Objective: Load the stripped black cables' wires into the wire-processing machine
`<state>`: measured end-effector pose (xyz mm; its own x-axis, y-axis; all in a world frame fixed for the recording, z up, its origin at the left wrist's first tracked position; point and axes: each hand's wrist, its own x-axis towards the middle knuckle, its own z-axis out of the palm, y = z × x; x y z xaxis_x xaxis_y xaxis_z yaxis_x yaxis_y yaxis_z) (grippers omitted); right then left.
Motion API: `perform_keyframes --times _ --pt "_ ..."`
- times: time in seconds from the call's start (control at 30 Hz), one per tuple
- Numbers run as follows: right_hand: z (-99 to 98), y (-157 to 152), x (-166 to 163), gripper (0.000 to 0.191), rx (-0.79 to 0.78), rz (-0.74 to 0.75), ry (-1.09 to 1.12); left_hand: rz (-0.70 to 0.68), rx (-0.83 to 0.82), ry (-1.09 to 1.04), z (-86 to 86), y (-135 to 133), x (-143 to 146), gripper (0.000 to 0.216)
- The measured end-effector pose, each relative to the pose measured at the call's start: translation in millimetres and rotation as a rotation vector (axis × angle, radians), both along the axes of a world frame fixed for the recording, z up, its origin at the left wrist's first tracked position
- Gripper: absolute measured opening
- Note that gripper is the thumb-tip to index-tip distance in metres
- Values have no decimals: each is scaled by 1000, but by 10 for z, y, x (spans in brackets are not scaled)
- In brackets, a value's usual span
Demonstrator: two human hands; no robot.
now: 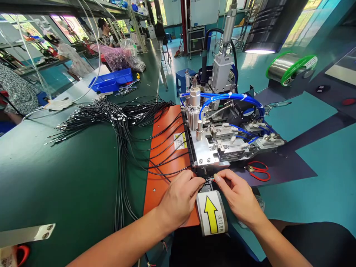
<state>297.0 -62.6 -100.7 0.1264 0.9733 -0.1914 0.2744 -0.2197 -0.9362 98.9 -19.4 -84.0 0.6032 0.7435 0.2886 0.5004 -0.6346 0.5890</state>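
Observation:
My left hand [179, 194] is closed in a pinch near the front of the machine [207, 146], on what looks like the end of a thin black cable. Facing it, my right hand [240, 198] pinches the fine wires [211, 180], some red, at that cable end. The fingertips are close together, so the exact grip is partly hidden. Just below them is a curved metal plate with a yellow arrow label [211, 213]. Several black cables [164, 148] run across the orange panel [157, 178] into the machine's side.
Many black cables [119, 148] lie bundled on the green table [83, 178] at left. Blue bins [111, 79] stand farther back. Red-handled scissors [258, 170] lie right of the machine, below a solder wire spool [290, 68]. A black lamp [265, 27] hangs above. People sit at far-left benches.

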Motion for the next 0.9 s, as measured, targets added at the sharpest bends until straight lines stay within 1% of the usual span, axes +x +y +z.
perform_keyframes --times 0.4,0.73,0.9 --pt "41 20 -15 38 -15 -19 -53 10 29 59 -6 7 14 23" --pt "31 25 -22 39 -47 -43 -98 0 42 104 12 2 13 23" --pt "40 44 -36 38 -46 -55 -103 2 75 113 6 6 20 22"
